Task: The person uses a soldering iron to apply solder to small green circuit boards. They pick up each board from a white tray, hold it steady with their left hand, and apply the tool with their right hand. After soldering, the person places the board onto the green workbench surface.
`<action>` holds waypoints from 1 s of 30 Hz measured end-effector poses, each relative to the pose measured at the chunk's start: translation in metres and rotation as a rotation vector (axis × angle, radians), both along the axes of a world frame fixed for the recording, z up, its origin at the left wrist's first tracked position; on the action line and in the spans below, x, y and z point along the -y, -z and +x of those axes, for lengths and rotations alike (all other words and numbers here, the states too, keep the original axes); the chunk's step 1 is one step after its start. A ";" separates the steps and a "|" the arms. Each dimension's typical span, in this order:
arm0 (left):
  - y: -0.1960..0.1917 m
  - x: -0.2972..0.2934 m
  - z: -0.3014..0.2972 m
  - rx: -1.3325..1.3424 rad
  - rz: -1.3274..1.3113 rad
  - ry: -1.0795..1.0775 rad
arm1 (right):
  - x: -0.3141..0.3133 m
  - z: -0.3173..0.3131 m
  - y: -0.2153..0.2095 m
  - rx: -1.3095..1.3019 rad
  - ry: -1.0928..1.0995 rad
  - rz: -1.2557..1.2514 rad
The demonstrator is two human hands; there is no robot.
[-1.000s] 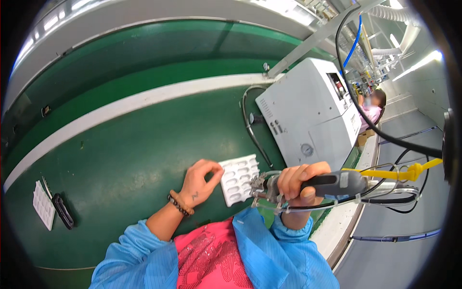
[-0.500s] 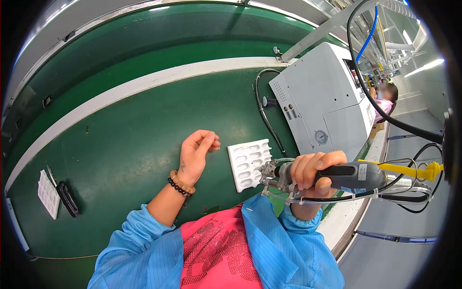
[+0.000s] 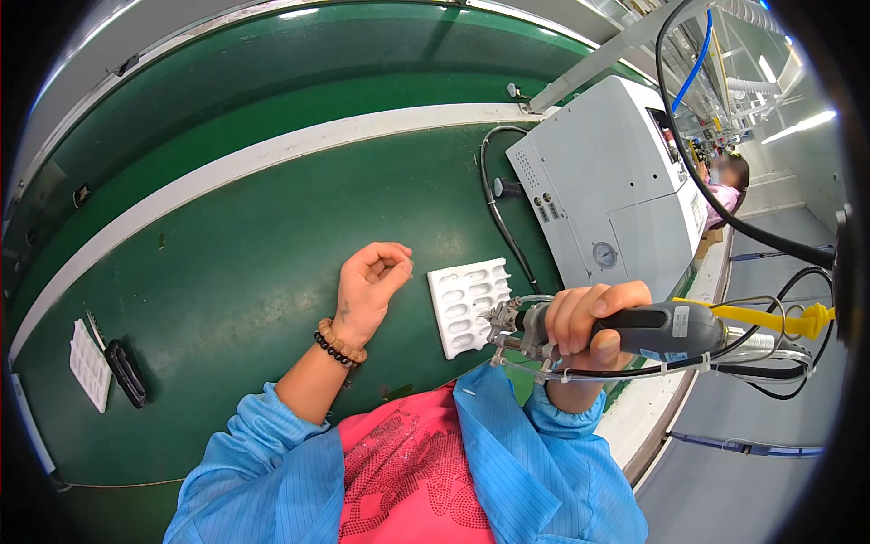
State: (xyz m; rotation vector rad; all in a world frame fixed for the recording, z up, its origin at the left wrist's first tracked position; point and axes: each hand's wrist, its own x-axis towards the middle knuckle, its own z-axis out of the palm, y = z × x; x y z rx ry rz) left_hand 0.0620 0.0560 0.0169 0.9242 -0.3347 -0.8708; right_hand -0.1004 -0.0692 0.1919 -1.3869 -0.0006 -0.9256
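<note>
My left hand (image 3: 372,283) hovers over the green belt (image 3: 227,263), fingers curled and pinched together, just left of a white tray (image 3: 467,304) with rows of oval pockets. Whether something tiny sits between the fingertips I cannot tell. My right hand (image 3: 589,322) grips a grey powered screwdriver (image 3: 662,331) held sideways, its metal tip (image 3: 503,319) touching the tray's right edge. Cables and a yellow hose trail from the tool to the right.
A grey machine box (image 3: 607,186) with a round gauge stands behind the tray, a black hose (image 3: 494,218) curling beside it. At far left lie a second white tray (image 3: 89,364) and a black object (image 3: 125,374). Another person (image 3: 720,186) sits far right.
My left hand has lifted off the tray's left edge and moved left, closing its fingers into a pinch. The screwdriver stays at the tray's right side.
</note>
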 end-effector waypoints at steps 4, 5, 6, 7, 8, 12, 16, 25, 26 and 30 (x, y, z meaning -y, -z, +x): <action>-0.002 0.000 -0.001 -0.010 -0.003 0.005 | -0.001 0.000 0.000 -0.003 0.002 -0.009; -0.003 -0.001 -0.001 -0.004 -0.003 0.002 | 0.000 0.000 0.000 -0.004 -0.003 -0.011; -0.003 -0.001 -0.001 0.002 -0.004 0.000 | 0.000 0.000 0.000 -0.004 -0.008 -0.013; -0.003 -0.001 0.000 0.008 -0.008 0.001 | 0.000 0.000 0.000 -0.001 -0.008 -0.012; -0.003 0.000 0.000 0.011 -0.012 0.004 | 0.000 0.000 0.000 0.001 -0.007 -0.011; -0.002 0.000 -0.001 0.017 -0.005 0.008 | 0.000 0.000 0.001 0.001 -0.009 -0.009; -0.003 0.001 -0.001 -0.009 0.006 0.012 | 0.000 0.000 0.000 -0.008 -0.006 0.001; -0.007 -0.002 -0.002 0.147 0.218 0.105 | -0.002 -0.002 0.000 -0.019 -0.006 0.003; -0.005 0.000 -0.007 0.164 0.145 0.077 | -0.001 -0.003 0.000 -0.013 -0.013 -0.001; 0.002 0.003 -0.013 0.345 0.018 -0.025 | -0.002 -0.004 0.000 0.000 -0.031 -0.014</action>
